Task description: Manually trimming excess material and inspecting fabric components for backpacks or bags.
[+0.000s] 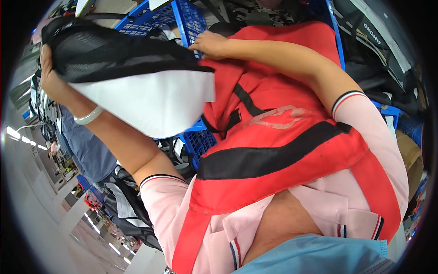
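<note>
A sewn piece of black mesh (123, 50) joined to a white panel (155, 102) is spread out at the upper left. My left hand (54, 80), with a pale bangle at its wrist, grips the far left end of this piece; its fingers are partly hidden by the mesh. My right hand (211, 44) is at the piece's right end, beside a blue plastic crate. Its fingers are bent together, and what they hold, if anything, is hidden. Below both arms a red apron (287, 132) with a black band covers my front.
Beyond my right hand stands the blue plastic crate (191, 23). Another blue crate (198, 144) shows under the white panel. Black and grey bag pieces (378, 45) are heaped at the far right. Blue-grey cloth (86, 137) and black-and-white pieces (125, 201) lie to the left.
</note>
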The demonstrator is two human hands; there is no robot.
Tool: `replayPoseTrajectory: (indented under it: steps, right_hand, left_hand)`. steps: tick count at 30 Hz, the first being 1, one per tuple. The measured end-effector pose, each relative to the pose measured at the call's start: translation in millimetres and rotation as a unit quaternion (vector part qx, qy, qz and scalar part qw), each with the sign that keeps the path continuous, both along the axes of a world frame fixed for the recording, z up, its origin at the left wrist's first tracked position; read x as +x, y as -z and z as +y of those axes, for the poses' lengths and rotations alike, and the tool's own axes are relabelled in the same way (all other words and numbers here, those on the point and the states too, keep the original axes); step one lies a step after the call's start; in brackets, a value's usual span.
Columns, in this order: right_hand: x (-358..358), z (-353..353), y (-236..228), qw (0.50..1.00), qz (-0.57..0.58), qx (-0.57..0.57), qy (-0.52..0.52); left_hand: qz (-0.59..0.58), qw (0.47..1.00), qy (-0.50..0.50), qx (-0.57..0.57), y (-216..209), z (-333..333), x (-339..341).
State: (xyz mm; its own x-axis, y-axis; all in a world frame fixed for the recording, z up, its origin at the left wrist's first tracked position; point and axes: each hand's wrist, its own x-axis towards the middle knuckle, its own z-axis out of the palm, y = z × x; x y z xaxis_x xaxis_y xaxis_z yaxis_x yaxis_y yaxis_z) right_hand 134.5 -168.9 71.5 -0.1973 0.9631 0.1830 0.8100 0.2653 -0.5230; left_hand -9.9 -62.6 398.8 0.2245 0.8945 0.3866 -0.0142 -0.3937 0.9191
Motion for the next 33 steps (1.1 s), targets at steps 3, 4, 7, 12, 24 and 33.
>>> replayPoseTrajectory:
  steps: [3, 4, 7, 12, 24, 33]
  right_hand:
    - [11.3, -12.2, -41.0, 0.989, 0.144, 0.024, 0.023]
    - [34.1, -24.4, -46.3, 0.931, 0.364, -0.023, 0.028]
    - [69.6, -87.5, -158.8, 0.919, 0.391, 0.034, 0.026]
    - [36.8, -149.9, -210.5, 0.943, 0.288, 0.114, 0.121]
    - [99.9, -177.9, -180.3, 0.887, 0.409, 0.041, 0.212]
    - [189.0, -258.6, -255.3, 0.812, 0.38, 0.158, 0.414]
  left_hand:
    - [0.082, 0.984, -0.047, 0.152, 10.2, -10.0, -7.6]
    - [0.044, 0.992, -0.067, 0.102, 16.0, -33.0, 21.5]
    - [-0.155, 0.977, -0.035, 0.143, 49.6, -56.4, 53.8]
    - [-0.181, 0.974, 0.138, 0.017, 94.3, -131.6, 106.3]
    - [0.512, 0.85, -0.054, 0.111, 333.5, -64.0, -35.3]
    - [0.373, 0.897, 0.111, 0.209, 289.8, -46.8, 18.9]
